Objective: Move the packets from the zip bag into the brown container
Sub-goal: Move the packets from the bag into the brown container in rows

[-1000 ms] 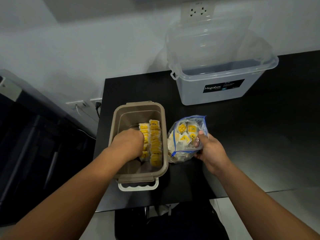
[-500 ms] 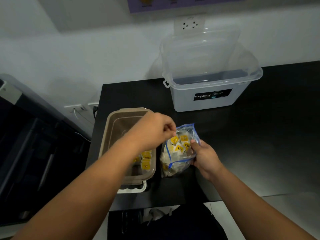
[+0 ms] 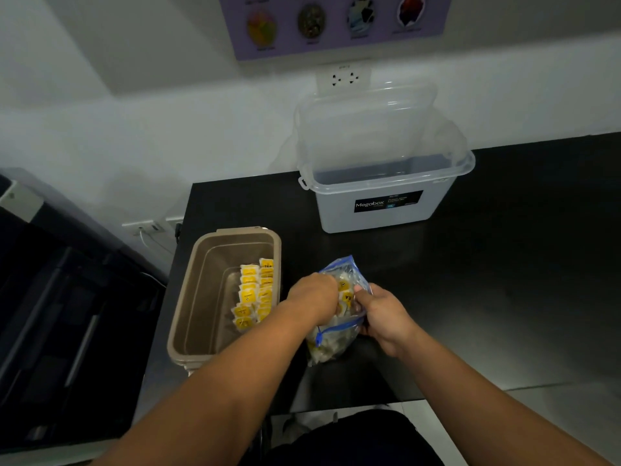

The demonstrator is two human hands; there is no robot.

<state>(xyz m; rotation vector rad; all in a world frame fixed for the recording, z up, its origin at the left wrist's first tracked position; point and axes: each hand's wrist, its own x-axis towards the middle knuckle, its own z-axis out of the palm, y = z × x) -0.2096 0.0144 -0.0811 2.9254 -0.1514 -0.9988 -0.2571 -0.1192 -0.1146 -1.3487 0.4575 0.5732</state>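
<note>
The left hand is reaching into the open mouth of the bag. Its fingers are curling down among the packets and hiding behind its own knuckles, so I cannot tell whether they are pinching anything yet. The right hand is grasping the bag's right edge, thumb on top, and holding the mouth open. The bag is lying on the bench just right of the container, toward the near edge. As I judge it, this step is going best when the right hand is holding the bag steady and its mouth wide. The left hand should be gathering a small, flat stack rather than a fistful, lifting it clear of the blue zip so nothing is snagging or spilling, then carrying it the short way left. The container is holding two overlapping rows of yellow-labelled packets along its right wall, with its brown floor showing to their left. New packets are probably fitting best beside them, laid the same way. The bag is looking far from emptied. At the far side a clear box is standing against the wall, its lid propped up behind it.
</note>
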